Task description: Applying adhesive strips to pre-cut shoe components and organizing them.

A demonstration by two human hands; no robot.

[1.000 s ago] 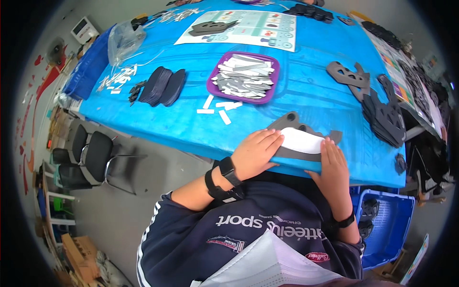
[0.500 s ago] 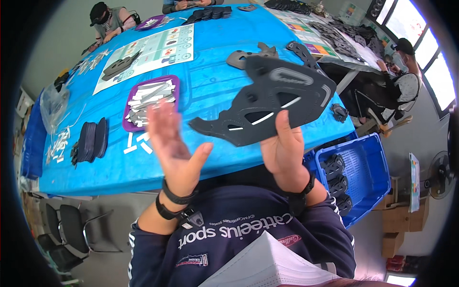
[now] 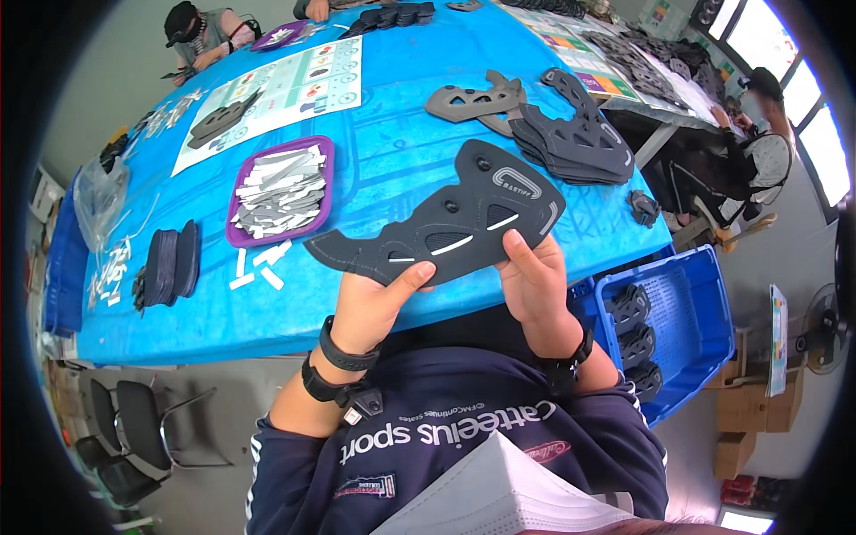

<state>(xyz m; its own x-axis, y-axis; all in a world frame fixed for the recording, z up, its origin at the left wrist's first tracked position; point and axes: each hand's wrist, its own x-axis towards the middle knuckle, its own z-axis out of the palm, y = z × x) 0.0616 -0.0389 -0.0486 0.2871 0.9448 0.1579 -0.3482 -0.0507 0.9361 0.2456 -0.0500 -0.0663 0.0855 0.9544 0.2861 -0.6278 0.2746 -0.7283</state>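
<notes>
Between my two hands is a dark grey, curved padded panel (image 3: 428,223) with triangular cut-outs edged in white, two round studs and a raised loop outline at its upper end. My left hand (image 3: 379,303) grips its lower left edge, thumb on top. Lower right, my right hand (image 3: 535,281) holds the panel with the thumb on its face and the other fingers behind. Just beyond lies a stack of similar dark panels (image 3: 571,147), beside brownish-grey panels (image 3: 473,105). A purple tray (image 3: 330,192) full of grey and white strips stands to the left.
Loose white strips (image 3: 267,259) lie near the tray, with a stack of dark oval pads (image 3: 172,263) further left. A printed sheet (image 3: 330,85) covers part of the blue tabletop (image 3: 401,53). At right, a blue crate (image 3: 678,312) holds several panels. Other people sit around the tables.
My left hand, open and free before, has closed on the panel's left end. The panel has come lower and turned flatter toward me, uncovering the stack behind it.
</notes>
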